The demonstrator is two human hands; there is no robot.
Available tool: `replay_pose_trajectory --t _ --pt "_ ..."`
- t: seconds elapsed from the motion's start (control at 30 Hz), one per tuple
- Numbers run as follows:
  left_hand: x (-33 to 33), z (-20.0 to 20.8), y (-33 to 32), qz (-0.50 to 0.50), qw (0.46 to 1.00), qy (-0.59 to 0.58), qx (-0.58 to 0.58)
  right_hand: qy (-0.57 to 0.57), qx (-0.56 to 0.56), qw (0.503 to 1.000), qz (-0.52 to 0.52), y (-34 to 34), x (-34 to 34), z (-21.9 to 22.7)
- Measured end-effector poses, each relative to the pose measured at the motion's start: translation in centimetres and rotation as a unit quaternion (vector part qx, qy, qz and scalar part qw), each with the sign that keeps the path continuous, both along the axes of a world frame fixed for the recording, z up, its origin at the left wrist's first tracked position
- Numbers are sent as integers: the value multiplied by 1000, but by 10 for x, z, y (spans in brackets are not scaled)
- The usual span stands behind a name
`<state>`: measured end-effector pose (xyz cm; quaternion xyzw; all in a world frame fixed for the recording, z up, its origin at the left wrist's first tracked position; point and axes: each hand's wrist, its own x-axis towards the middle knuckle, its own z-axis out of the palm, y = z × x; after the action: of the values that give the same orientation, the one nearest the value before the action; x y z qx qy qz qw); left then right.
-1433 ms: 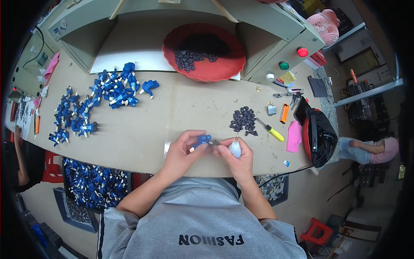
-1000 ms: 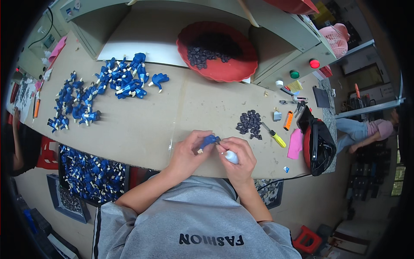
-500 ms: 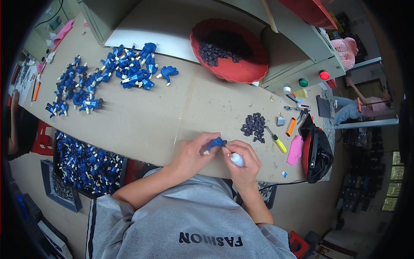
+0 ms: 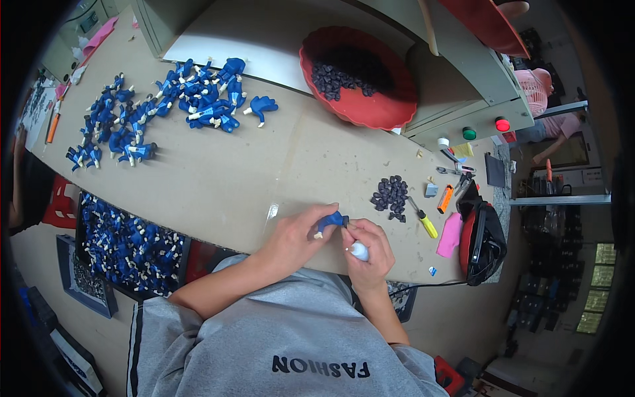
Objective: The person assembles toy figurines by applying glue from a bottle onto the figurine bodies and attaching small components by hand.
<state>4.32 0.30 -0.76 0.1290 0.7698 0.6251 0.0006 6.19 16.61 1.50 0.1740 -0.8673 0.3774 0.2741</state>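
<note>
My left hand [image 4: 296, 237] pinches a small blue figure piece [image 4: 329, 222] with cream-coloured tips, close to the table's front edge. My right hand [image 4: 372, 255] has a small white squeeze bottle [image 4: 359, 251] tucked in its palm. Its thumb and forefinger meet at the dark end of the blue piece; whether they pinch a small dark part there is hard to make out. Beyond the right hand lies a little heap of dark purple-black parts [image 4: 390, 193]. More blue figure pieces [image 4: 205, 99] are spread over the far left of the table.
A red scalloped bowl [image 4: 370, 114] of dark parts stands under the shelf. To the right lie a yellow-handled screwdriver [image 4: 426, 223], an orange lighter [image 4: 445, 198], a pink cloth [image 4: 449, 235] and a black-red pouch [image 4: 483, 241]. A bin of blue pieces [image 4: 132, 245] sits lower left. Co-workers are nearby.
The view has shifted slightly. My right hand has turned a little and the bottle in it sits lower; both hands stay at the blue piece. The person at far right has changed posture.
</note>
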Motion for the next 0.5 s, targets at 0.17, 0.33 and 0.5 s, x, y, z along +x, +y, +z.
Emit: replay_pose_trajectory --t 0.17,0.33,0.5 --pt "-1 -2 1 -3 1000 -11 -3 -100 -13 994 -38 6 0 9" --pt "0 -7 0 3 1000 0 9 -92 1 996 -5 4 -2 8" --pt "-1 -6 -1 -12 999 39 -9 -88 -1 996 15 3 4 2"
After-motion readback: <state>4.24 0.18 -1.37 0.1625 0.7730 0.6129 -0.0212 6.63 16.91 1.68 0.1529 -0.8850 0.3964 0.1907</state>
